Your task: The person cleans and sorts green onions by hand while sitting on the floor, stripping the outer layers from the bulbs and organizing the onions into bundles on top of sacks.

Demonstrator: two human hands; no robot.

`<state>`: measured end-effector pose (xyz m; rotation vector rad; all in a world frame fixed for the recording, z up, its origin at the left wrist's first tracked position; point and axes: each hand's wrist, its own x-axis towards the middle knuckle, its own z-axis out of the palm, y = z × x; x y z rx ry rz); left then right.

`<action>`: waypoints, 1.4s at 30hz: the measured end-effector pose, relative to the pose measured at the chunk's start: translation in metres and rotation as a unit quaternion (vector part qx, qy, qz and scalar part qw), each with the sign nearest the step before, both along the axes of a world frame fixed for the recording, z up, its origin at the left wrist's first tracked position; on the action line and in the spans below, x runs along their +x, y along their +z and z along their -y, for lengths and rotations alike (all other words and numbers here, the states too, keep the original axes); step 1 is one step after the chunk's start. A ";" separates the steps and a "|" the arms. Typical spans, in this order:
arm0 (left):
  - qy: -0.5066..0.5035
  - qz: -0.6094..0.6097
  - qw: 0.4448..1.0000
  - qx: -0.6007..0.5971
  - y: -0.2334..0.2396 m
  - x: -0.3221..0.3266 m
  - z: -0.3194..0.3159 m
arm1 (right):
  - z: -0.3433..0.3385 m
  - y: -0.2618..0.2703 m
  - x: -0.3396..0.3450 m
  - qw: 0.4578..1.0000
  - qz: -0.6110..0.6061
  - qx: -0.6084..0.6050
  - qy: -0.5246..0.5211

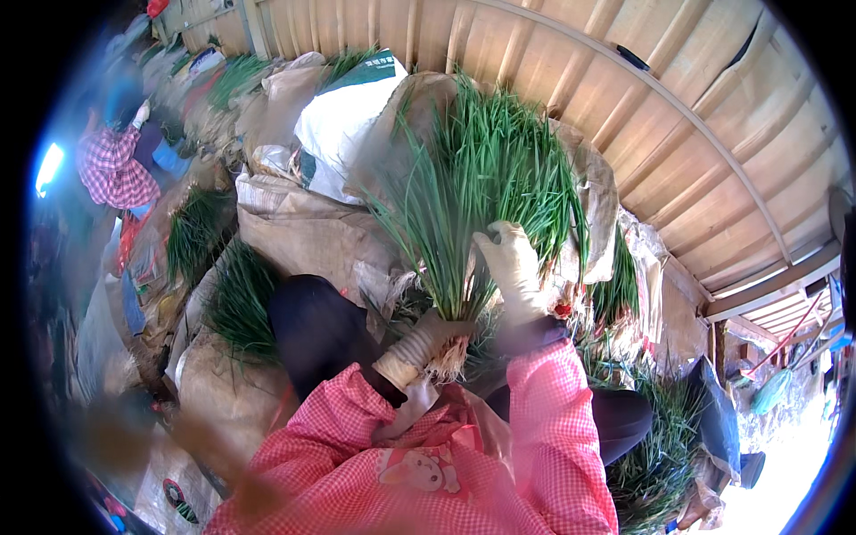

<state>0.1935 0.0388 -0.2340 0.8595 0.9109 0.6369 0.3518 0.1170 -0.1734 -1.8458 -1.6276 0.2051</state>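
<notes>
My left hand [429, 340], in a pale glove, grips a bunch of long-leaved allium greens [451, 267] around its lower stems. The bunch stands nearly upright in front of my lap, pale stringy roots [449, 361] hanging below the glove. Beside its leaves on the right is my right hand [513, 264], also gloved, with thumb and fingers curved and apart. No object shows between them; whether the fingertips touch the leaves is unclear. Just beyond, a large heap of the same greens [501, 154] leans on sacking, partly overlapped by the bunch.
Woven sacks [307, 231] and a white bag [348, 127] lie ahead to the left. More greens lie left [244, 301] and lower right [659, 435]. A ribbed wall [595, 80] bounds the far side. Another person in a checked top [117, 164] works at upper left.
</notes>
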 end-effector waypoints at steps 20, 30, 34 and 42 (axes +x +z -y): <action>0.067 0.006 0.997 -0.034 -0.016 0.001 -0.003 | 0.082 0.019 -0.035 0.787 -0.591 -0.079 0.155; 0.054 0.049 0.990 0.122 0.004 -0.003 -0.008 | 0.081 0.000 0.117 0.988 0.074 -0.122 0.058; 0.069 0.020 0.991 0.112 -0.004 -0.006 -0.008 | 0.053 0.096 0.033 0.976 -0.118 0.035 0.182; 0.047 0.067 0.988 0.132 -0.016 -0.006 -0.006 | -0.037 0.107 0.016 0.964 0.207 -0.073 0.149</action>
